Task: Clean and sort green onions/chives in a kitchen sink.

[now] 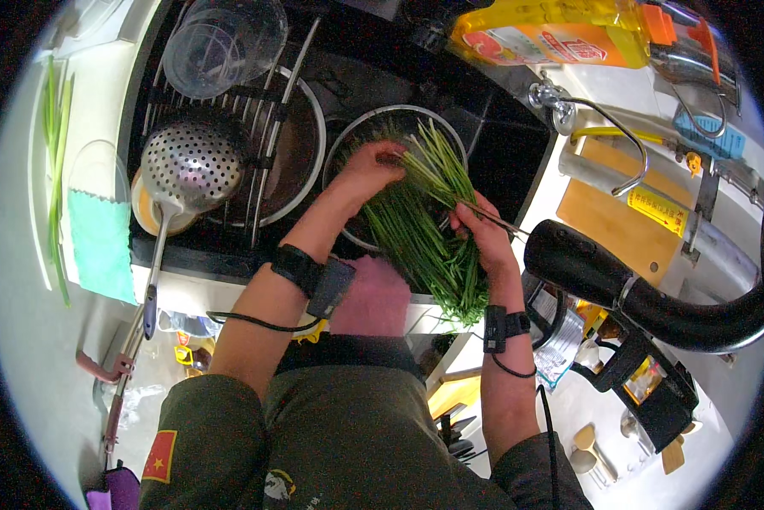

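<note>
A small bunch of thin green stalks with pale ends, likely garlic chives (444, 162), is gripped in my right hand (484, 233). My left hand (372, 169) pinches at the pale ends of some of these stalks, with its fingertips slightly blurred. Beneath both hands lies a larger bundle of long dark-green chives (407, 233). It rests across a round basin with a metal rim (414, 108) in the black sink (506, 137), and its leafy tips hang over the front edge. The bundle and my hands hide much of the basin's inside.
On the left, a perforated metal skimmer (191, 162) and clear plastic tubs (226, 48) sit by a metal rack (299, 57) over another round basin (318, 127). A yellow detergent bottle (548, 35) lies at the top right. A thick black curved tube (669, 319) reaches in near my right hand.
</note>
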### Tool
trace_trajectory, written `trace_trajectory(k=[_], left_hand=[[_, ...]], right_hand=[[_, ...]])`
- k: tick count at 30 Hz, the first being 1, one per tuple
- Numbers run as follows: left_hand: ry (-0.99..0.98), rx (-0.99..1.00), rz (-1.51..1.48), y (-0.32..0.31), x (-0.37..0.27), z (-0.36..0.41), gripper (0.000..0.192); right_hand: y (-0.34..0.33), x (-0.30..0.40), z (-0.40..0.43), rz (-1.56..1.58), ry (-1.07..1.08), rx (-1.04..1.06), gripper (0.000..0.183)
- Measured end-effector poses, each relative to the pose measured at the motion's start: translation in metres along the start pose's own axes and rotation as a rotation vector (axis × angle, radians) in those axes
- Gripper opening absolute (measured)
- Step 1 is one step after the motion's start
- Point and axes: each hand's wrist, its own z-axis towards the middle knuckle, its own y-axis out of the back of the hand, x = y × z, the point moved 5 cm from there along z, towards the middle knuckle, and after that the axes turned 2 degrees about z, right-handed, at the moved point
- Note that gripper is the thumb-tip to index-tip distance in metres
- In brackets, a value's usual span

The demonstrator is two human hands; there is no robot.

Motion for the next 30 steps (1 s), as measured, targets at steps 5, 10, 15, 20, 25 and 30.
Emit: trace_trajectory(k=[5,10,15,20,25,30], left_hand=[[-0.044,-0.009,0.077,0.003,-0.008,-0.004,0.035],[0.006,0.039,0.074,0.002,-0.016,-0.007,0.034],[0.083,0.067,0.199,0.002,-0.018,-0.012,0.032],[0.059,0.066,0.186,0.000,-0.021,-0.013,0.028],[0.058,0.091,0.034,0.003,-0.004,-0.003,0.026],[0.023,0.045,0.047,0.008,-0.007,0.001,0.018]], right_hand=[[0.001,-0.001,0.001,-0.015,0.037,-0.005,0.016],[-0.001,0.003,-0.002,-0.001,0.015,0.002,0.017],[0.001,0.001,-0.002,-0.026,0.013,-0.014,0.017],[0.007,-0.004,0.000,-0.035,0.018,-0.034,0.020],[0.004,-0.001,-0.001,-0.008,0.010,-0.033,0.021],[0.009,-0.003,-0.001,0.006,0.018,-0.039,0.021]])
